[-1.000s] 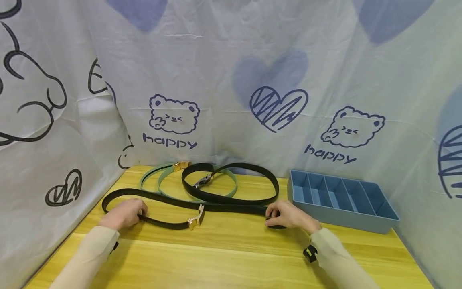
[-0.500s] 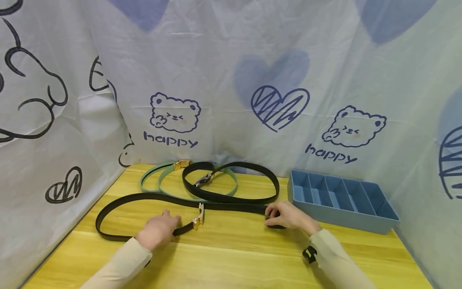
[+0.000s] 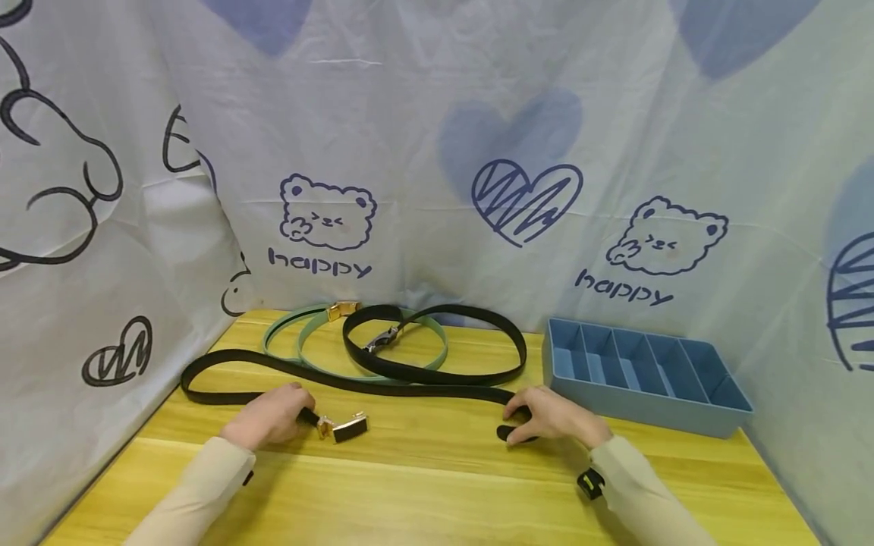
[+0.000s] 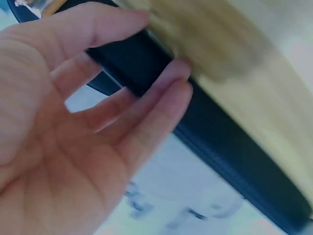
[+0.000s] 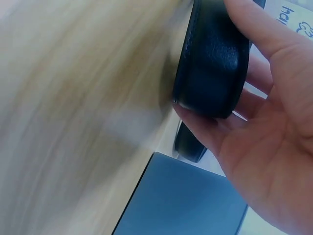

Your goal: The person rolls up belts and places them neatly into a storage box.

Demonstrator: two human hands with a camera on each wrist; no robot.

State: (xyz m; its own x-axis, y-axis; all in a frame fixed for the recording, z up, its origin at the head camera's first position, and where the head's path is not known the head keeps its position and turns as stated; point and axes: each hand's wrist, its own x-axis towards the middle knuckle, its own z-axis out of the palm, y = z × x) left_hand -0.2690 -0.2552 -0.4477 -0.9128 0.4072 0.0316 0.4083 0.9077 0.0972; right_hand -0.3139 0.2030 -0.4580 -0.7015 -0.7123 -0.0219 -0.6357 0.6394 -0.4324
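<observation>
A long black belt [image 3: 403, 390] lies across the table, its left part bent back in a loop. My left hand [image 3: 273, 415] holds the strap just behind the gold-edged buckle [image 3: 350, 430]. In the left wrist view, thumb and fingertips lie on either side of the black strap [image 4: 234, 147]. At the belt's other end, my right hand [image 3: 549, 415] grips the strap where it curls round, with the tip sticking out under the fingers. In the right wrist view this curled part [image 5: 212, 68] sits between thumb and fingers.
Behind the belt lie a coiled green belt [image 3: 305, 334] with a gold buckle [image 3: 341, 310] and a second coiled black belt [image 3: 471, 378] overlapping it. A blue divided box [image 3: 642, 406] stands at the right. A printed cloth [image 3: 423, 136] hangs behind the table.
My left hand slid right along the strap, then moved back left gripping it near the buckle. The buckle turned and came toward me. The right hand stayed almost in place, the belt tip now showing.
</observation>
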